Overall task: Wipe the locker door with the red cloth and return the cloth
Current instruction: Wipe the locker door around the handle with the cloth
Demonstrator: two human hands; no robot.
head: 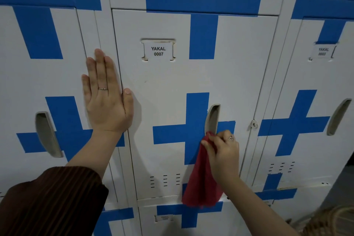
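Note:
The white locker door (164, 86) labelled YAKAL 0007 fills the middle, marked with blue tape crosses. My left hand (107, 97) lies flat with straight fingers across the seam at the door's left edge. My right hand (223, 151) pinches the top of the red cloth (202, 184) just below the door's recessed handle (212, 119). The cloth hangs down over the door's lower right part and covers its bottom edge.
More white lockers with blue crosses stand left (38, 82) and right (310, 86), each with a recessed handle. A padlock hasp (254, 124) sticks out at the right of the middle door. Another locker row (172, 218) runs below. Something woven shows at the bottom right corner (333, 222).

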